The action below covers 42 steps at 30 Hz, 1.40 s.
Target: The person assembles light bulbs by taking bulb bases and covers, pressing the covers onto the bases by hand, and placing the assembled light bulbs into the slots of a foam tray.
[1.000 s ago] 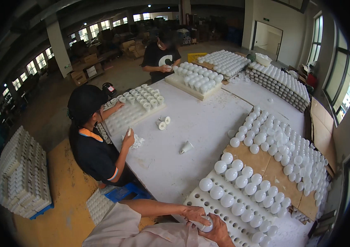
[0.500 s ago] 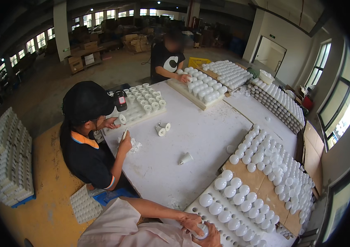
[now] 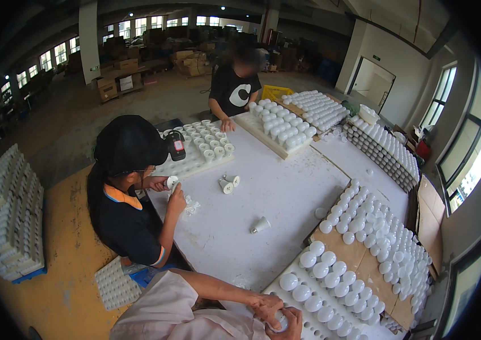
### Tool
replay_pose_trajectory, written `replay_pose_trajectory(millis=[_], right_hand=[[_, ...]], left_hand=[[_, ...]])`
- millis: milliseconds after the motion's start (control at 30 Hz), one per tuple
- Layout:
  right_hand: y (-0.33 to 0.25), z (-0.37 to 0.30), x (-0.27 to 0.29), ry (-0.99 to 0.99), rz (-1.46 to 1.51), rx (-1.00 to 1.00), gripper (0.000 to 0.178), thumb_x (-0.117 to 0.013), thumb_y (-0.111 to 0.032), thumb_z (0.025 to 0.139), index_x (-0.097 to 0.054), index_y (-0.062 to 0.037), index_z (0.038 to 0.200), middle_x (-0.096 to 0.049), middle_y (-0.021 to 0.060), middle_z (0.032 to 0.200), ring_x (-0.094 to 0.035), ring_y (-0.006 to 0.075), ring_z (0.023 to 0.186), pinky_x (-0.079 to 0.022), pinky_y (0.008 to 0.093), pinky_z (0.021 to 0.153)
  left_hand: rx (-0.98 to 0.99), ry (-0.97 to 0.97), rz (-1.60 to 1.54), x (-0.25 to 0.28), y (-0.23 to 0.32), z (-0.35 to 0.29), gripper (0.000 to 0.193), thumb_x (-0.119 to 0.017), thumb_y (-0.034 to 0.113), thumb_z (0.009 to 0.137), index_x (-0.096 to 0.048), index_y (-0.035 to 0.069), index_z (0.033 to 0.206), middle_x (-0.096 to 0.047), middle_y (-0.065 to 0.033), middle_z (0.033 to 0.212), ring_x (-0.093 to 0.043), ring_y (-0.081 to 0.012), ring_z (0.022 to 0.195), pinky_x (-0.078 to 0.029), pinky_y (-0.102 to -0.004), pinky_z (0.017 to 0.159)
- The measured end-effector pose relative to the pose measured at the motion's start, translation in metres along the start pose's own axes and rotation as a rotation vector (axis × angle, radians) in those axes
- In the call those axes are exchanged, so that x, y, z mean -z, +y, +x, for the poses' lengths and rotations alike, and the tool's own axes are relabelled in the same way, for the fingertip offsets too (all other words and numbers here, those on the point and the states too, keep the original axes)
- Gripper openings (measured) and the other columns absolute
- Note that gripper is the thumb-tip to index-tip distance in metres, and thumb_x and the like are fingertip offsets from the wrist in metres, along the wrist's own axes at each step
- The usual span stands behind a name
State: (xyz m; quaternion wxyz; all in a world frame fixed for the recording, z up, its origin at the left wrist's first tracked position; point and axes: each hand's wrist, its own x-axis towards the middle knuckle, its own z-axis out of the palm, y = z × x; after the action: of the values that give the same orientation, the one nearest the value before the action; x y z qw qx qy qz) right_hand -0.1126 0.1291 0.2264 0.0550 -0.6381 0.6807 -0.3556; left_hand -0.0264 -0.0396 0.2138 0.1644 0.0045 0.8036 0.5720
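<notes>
Near the lower edge, both of my hands close around a white light bulb [image 3: 279,322]; its lower part is hidden by my fingers. My left hand [image 3: 265,306] grips it from the left and above. On the other side, my right hand [image 3: 291,325] wraps round it. Just beyond and to the right lies a white holed tray [image 3: 289,267] with rows of round white bulbs [image 3: 312,304] standing in it. Some holes nearest my hands hold no bulb.
A loose bulb [image 3: 261,225] lies mid-table, with two bulb bases [image 3: 227,186] farther back. On the left a co-worker [image 3: 130,215] handles a white cup-shaped part; another person [image 3: 235,85] stands at the far side. Bulb covers [image 3: 359,226] crowd cardboard at right.
The bulb stays between my hands, which have shifted slightly. The far person has straightened, with a hand now by the left tray. The left co-worker's hands have come together at the cup-shaped part.
</notes>
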Motion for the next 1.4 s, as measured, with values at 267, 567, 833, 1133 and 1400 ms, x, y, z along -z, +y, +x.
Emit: replay_pose_trajectory(millis=[267,567,833,1133,1400], right_hand=[[-0.048,0.022,0.006,0.271,0.219,0.191,0.045,-0.074,-0.006,0.064,-0.057,0.0025,0.105,-0.057,0.0215,0.094,-0.055,0.0399,0.085,-0.046,0.045,0.073],[-0.006,-0.001,-0.003,0.21,0.137,0.392,0.067,-0.083,-0.018,0.057,-0.046,0.002,0.11,-0.054,0.0183,0.094,-0.058,0.0349,0.08,-0.05,0.0388,0.072],[0.003,-0.005,-0.011,0.169,0.435,-0.327,0.07,-0.082,-0.017,0.066,-0.044,-0.0013,0.122,-0.055,0.0182,0.108,-0.058,0.0298,0.097,-0.047,0.0379,0.083],[0.108,-0.15,0.082,0.598,-0.26,-0.502,0.071,-0.081,-0.003,0.058,-0.046,-0.0073,0.12,-0.048,0.0189,0.119,-0.049,0.0368,0.107,-0.045,0.044,0.087],[0.154,-0.178,0.093,0.213,-0.558,-0.744,0.073,-0.078,-0.015,0.066,-0.045,-0.0144,0.132,-0.042,0.0155,0.129,-0.042,0.0379,0.117,-0.046,0.045,0.09]], left_hand=[[-0.156,0.08,0.062,0.001,0.022,-0.029,0.054,-0.067,0.047,0.069,-0.062,-0.006,0.064,-0.062,-0.0171,0.061,-0.062,-0.0255,0.05,-0.049,-0.0323,0.044],[-0.114,0.209,0.059,-0.029,0.015,-0.016,0.062,-0.066,0.056,0.065,-0.06,-0.006,0.065,-0.061,-0.0173,0.06,-0.058,-0.0239,0.048,-0.046,-0.0351,0.048],[0.195,0.289,-0.509,-0.025,-0.015,-0.019,0.045,-0.063,0.034,0.084,-0.059,-0.005,0.106,-0.065,-0.0085,0.082,-0.062,-0.0133,0.062,-0.05,-0.025,0.054],[0.319,0.909,-0.443,-0.047,-0.09,-0.016,0.03,-0.061,0.014,0.089,-0.056,-0.005,0.111,-0.066,-0.016,0.106,-0.065,-0.0185,0.09,-0.049,-0.0253,0.067],[0.442,1.013,-0.32,-0.086,-0.144,0.005,0.035,-0.064,0.009,0.081,-0.057,-0.005,0.112,-0.064,-0.0171,0.108,-0.062,-0.0217,0.101,-0.048,-0.0302,0.088]])
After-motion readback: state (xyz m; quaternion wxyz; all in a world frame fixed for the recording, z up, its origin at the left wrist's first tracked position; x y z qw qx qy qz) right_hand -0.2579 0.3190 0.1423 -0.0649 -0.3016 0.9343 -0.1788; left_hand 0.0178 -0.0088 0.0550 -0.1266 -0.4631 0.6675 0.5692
